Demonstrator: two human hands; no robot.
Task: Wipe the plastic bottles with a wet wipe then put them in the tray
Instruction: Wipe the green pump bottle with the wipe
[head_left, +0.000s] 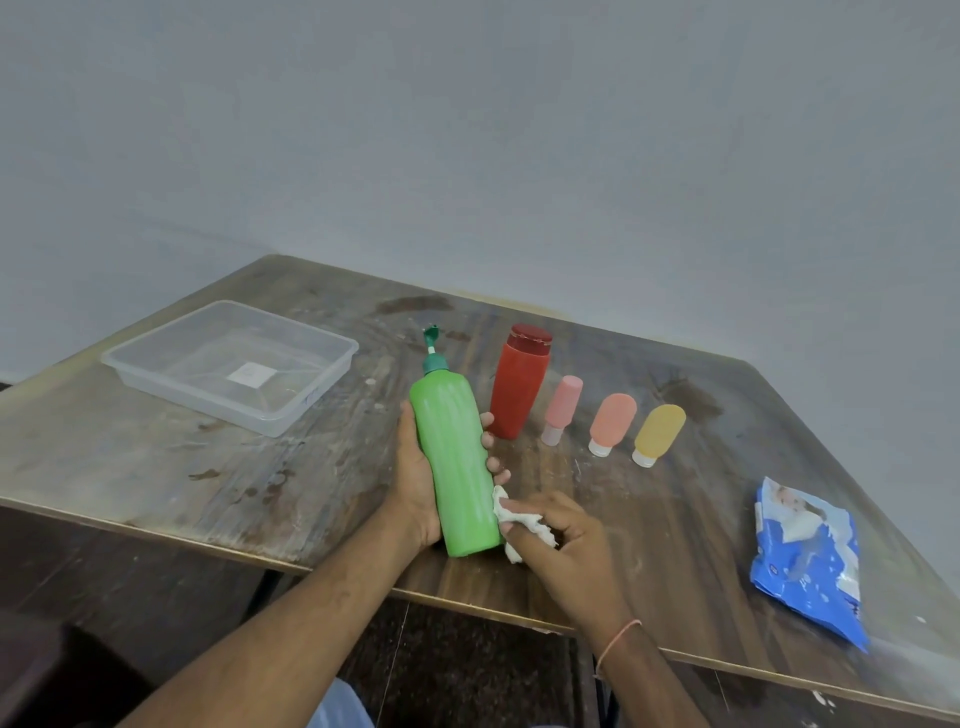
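Fingers of the left hand (415, 483) wrapped the green bottle (456, 467), held above the table (156, 457); the right hand (561, 540) pinched a wet wipe (511, 512) against its lower side. Long strokes while turning the bottle would probably clean best. Left of the bottle lay the tray (231, 364).

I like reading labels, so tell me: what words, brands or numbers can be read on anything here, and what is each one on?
No text here can be read.
Blue wipes packet: it carries print, too blurred to read.
Clear tray: a white sticker on its floor, too small to read.
Green bottle, red bottle and the three small bottles: no label visible.
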